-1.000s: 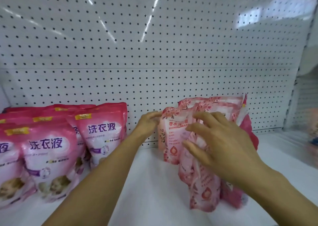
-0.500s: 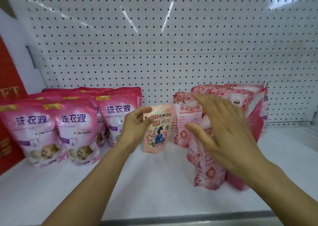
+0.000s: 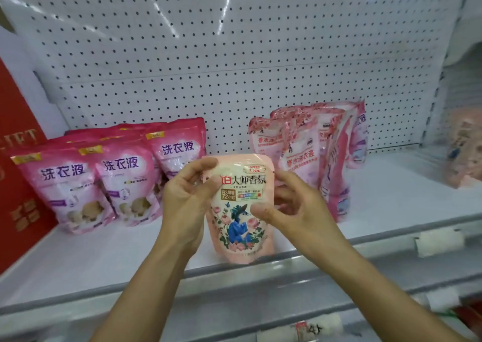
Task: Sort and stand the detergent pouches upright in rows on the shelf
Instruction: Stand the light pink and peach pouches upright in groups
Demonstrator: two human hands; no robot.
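A peach pouch [image 3: 241,206] printed with roses and a blue figure is held upright over the shelf's front edge. My left hand [image 3: 186,198] grips its left upper side, my right hand [image 3: 289,206] its right side. Rows of dark pink pouches [image 3: 122,182] stand upright at the left of the white shelf [image 3: 109,258]. A cluster of light pink floral pouches [image 3: 313,154] stands and leans at the back right.
White pegboard [image 3: 234,55] backs the shelf. A red box [image 3: 18,174] stands at the far left. A blurred pink pouch [image 3: 464,146] sits on the neighbouring shelf at right. Price tag holders [image 3: 438,240] line the grey front rail.
My left hand pulled the peach pouch out from beside the floral cluster and brought it forward. My right hand left the floral pouches and took the pouch's right side. The view backed away.
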